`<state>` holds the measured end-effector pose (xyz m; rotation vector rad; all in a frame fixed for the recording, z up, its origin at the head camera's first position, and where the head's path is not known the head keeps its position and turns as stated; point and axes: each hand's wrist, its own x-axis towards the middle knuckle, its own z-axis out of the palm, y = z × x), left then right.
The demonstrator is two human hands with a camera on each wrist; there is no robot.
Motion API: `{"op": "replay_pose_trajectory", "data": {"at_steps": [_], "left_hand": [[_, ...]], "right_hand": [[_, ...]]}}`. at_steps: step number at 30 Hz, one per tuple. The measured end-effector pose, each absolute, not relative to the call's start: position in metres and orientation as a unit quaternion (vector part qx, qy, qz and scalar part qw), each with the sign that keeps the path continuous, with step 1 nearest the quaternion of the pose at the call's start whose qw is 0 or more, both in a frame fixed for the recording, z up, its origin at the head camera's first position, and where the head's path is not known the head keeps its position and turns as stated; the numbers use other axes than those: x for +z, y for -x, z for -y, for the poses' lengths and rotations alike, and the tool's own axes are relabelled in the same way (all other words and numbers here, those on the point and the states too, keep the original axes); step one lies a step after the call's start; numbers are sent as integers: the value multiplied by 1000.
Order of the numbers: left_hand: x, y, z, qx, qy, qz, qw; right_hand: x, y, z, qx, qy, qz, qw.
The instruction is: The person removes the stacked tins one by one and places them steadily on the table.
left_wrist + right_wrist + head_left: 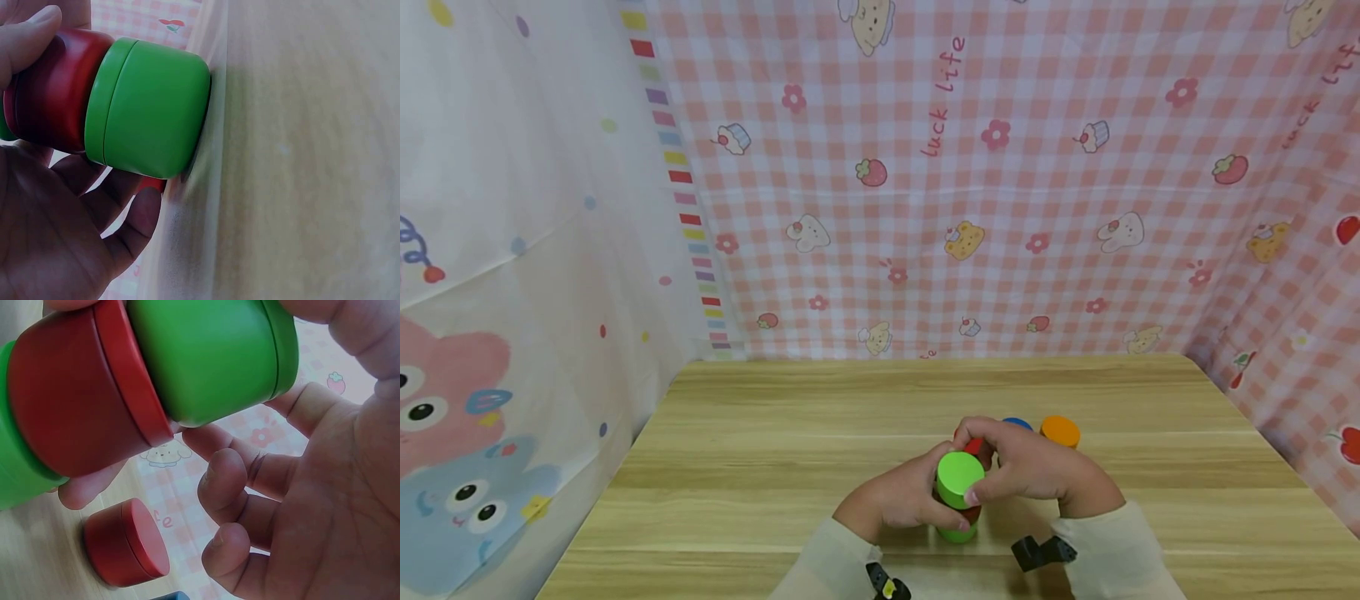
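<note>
Three small round lidded tins stand in a stack near the front of the table. At its foot a green tin (156, 106) rests on the wood, with a red tin (75, 394) on it. A second green tin (960, 477) sits on top, tilted slightly in the right wrist view. My left hand (898, 496) grips the stack around the red tin, thumb on its near side. With thumb and forefinger my right hand (1030, 462) pinches the top green tin, its other fingers loosely curled. Another red tin (125, 544) stands behind the stack, partly hidden by my hands.
Behind my right hand stand a blue tin (1017, 423), mostly covered, and an orange tin (1061, 431). The wooden table (760, 425) ends at a pink checked cloth (925, 275) at the back. A pale cloth (550, 250) hangs along the left side.
</note>
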<state>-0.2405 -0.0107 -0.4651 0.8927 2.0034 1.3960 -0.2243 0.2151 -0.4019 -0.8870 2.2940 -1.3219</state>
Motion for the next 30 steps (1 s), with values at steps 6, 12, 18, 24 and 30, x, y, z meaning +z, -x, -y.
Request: {"op": "replay_pose_trajectory", "data": {"at_steps": [6,12,18,24,30], "left_hand": [[-465,241,11,517,-330,-743,268],[-465,241,11,516,-332,-742,270],[-465,241,11,516,-333,-741,270],[-466,241,11,515,-330,-744,268],[-466,241,11,517,-332,-741,270]], "right_hand": [[-402,224,-215,-467,311,-809,175],[-402,225,-216,-466,314,-809,174],[-403,225,-216,-469,318,-805,177],[-403,225,-216,-469,317,-806,175],[-403,225,-216,-469,315,-806,176]]}}
